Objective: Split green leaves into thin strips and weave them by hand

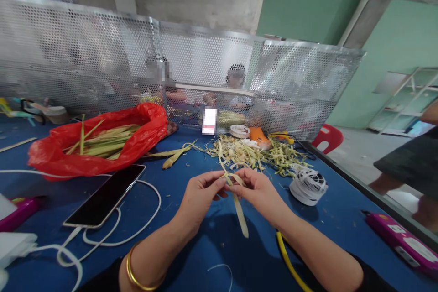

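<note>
Above the middle of the blue table, my left hand (204, 188) and my right hand (253, 185) meet fingertip to fingertip. Between them they pinch a pale green plant-leaf strip (241, 215), which crosses or folds over itself at the fingers. One wide end hangs down below the hands, and a thinner end sticks up behind them. Exactly how the strip is looped is partly hidden by my fingers. A gold bangle circles my left wrist. Beyond my hands lies a heap of shredded leaf bits (246, 153).
Left stand a red plastic bag (48, 157) of long leaves and a phone (106, 197) with a white cable. A roll of white strapping (308, 186) and a purple device (400, 240) lie right. A perforated metal screen (205, 54) closes the back; people sit behind it, another stands right.
</note>
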`<state>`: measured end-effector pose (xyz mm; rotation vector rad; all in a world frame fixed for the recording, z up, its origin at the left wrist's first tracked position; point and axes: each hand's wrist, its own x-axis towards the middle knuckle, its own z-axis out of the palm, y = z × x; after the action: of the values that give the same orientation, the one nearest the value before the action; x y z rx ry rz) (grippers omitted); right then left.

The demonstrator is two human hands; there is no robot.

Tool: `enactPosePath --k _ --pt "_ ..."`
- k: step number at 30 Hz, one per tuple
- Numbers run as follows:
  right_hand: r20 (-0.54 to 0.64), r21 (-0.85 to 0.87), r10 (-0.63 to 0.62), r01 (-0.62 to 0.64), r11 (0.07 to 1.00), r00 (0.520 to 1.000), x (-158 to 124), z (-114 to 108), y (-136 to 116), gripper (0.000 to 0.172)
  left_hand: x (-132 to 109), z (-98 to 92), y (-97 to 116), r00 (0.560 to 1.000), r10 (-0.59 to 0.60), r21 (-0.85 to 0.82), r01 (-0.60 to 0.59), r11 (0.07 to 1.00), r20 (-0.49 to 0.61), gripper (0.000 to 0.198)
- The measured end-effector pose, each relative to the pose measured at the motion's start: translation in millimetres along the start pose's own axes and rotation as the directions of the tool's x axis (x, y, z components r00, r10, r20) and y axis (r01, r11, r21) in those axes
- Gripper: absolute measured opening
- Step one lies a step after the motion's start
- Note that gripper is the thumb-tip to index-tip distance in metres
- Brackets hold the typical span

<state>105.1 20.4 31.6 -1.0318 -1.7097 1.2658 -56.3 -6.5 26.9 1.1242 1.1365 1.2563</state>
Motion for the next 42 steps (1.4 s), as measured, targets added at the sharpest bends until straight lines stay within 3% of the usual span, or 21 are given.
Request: enactPosePath --k 4,7,11,17,22,28,31,35,38,42 --pt "0.010 0.018 0.011 -0.011 1.000 1.000 -2.1 0.6 -0.8 0.015 -1.3 0.6 4.4 0.998 -0.052 -0.028 0.054 0.998 0.040 0.033" --pt "0.064 -0.045 0.014 -0.011 0.999 0.998 -3.1 1.5 1.4 0.013 -1.7 0.9 5.7 0.982 -0.165 -0.040 0.169 0.985 0.092 0.036" --pt "0.067 -0.086 0.044 -0.038 0.996 0.997 -2.7 3.1 5.0 0.017 -0.1 0.7 2.1 0.965 -0.255 -0.097 0.259 0.961 0.052 0.032" --pt "0.060 -0.013 0.076 -0.075 0.997 0.995 -5.4 4.1 1.8 0.027 2.2 2.4 -4.3 0.987 -0.160 -0.165 0.158 0.974 -0.002 0.021" --pt "0.110 0.063 0.122 -0.129 0.990 0.986 -10.0 8.9 -1.5 0.031 3.3 5.8 -13.7 0.997 -0.031 -0.047 0.028 0.999 -0.066 0.014" --pt "0.102 0.032 0.117 -0.120 0.992 0.988 -9.7 9.6 0.9 0.034 3.2 1.6 -9.9 0.994 -0.103 -0.057 0.106 0.993 0.045 0.021" --pt "0.121 -0.106 0.093 -0.080 0.991 0.988 -8.3 3.8 -0.8 0.030 2.1 -0.7 -1.2 0.992 -0.117 -0.042 0.120 0.992 0.054 0.021" --pt "0.021 -0.374 -0.079 0.081 0.924 0.997 -6.2 -4.1 -2.8 0.013 0.0 -0.7 4.5 0.983 -0.162 -0.099 0.170 0.981 0.083 0.019" --pt "0.015 -0.460 -0.132 0.124 0.879 0.991 -4.7 -7.3 -1.8 0.015 -0.6 -0.5 2.7 0.965 -0.228 -0.141 0.245 0.959 0.132 0.025" --pt "0.027 -0.521 -0.205 0.189 0.832 0.978 -2.8 -11.0 -2.1 0.015 -0.3 -1.1 -0.1 0.967 -0.232 -0.109 0.243 0.964 0.101 0.025"
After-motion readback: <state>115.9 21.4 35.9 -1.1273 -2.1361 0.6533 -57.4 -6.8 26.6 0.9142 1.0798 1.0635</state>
